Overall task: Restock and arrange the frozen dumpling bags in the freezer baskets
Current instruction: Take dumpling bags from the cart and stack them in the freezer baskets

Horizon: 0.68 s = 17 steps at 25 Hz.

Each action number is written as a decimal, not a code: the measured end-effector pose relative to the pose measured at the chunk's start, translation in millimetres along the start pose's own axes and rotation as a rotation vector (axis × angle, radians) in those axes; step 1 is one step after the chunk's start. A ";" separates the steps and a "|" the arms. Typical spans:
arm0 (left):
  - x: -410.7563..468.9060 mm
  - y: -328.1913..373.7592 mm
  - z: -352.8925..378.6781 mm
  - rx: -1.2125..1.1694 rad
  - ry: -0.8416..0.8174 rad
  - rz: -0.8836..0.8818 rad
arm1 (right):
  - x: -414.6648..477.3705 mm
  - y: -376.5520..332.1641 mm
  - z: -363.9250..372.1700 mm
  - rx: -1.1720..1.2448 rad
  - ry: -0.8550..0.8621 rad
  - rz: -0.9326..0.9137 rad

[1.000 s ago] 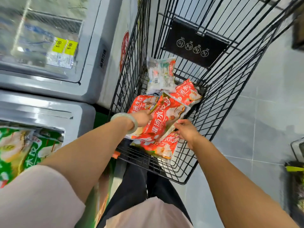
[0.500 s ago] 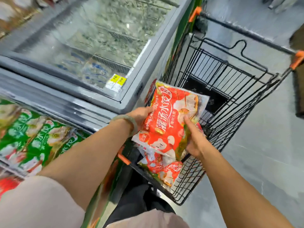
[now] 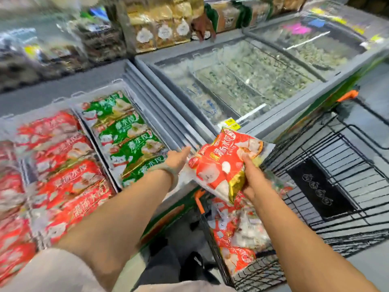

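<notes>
Half a second ago both hands gripped the red plastic dumpling bag (image 3: 226, 163) over the black wire shopping cart (image 3: 345, 186); now only the right hand (image 3: 253, 178) holds it, fingers clamped on its lower right edge near a gold corner. The left hand (image 3: 179, 159) has let go and is stretched flat and open, fingers pointing at the bag's left edge, just beside it; I cannot tell whether they touch. A pale green bangle (image 3: 168, 172) sits on that wrist.

The bag has swung leftward, away from the cart and over the grey rim of the open freezer (image 3: 166, 123). The view has turned too: the freezer baskets, earlier a sliver at the left edge, now fill the left half. One basket holds a column of green dumpling bags (image 3: 126, 133) lying overlapped; the next one to the left holds red dumpling bags (image 3: 67, 175) of the same design as the held one.

Large white Chinese characters run across the bags, but motion blur leaves them hard to read with certainty. More red bags (image 3: 237, 239) lie in the near end of the cart. Yellow price tags (image 3: 231, 123) on the closed glass-topped freezer (image 3: 242, 85) are too small to read. At the top, another person's hand (image 3: 203, 26) rests by tan packets on a shelf (image 3: 164, 24).
</notes>
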<state>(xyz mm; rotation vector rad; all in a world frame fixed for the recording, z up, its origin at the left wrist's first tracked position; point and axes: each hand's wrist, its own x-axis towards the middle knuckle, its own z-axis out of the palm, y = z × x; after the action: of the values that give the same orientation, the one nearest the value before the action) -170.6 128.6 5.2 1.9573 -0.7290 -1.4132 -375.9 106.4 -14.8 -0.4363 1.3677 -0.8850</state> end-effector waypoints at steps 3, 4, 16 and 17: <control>-17.2 -37.8 -57.3 -0.319 -0.136 -0.266 | -7.4 10.1 57.6 -0.023 -0.101 0.032; -18.9 -48.5 -74.3 -0.385 -0.192 -0.292 | -11.0 14.9 79.1 -0.040 -0.136 0.039; -36.4 -132.0 -292.8 -0.871 0.134 -0.015 | -99.2 144.7 315.7 -0.189 -0.423 0.274; -37.9 -142.6 -316.0 -0.874 0.137 -0.005 | -103.7 156.5 329.3 -0.251 -0.439 0.266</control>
<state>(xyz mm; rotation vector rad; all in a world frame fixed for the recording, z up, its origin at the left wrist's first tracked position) 132.8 300.4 -0.2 1.3303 -0.0022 -1.2739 -11.6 209.8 1.7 -0.5866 1.0974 -0.3698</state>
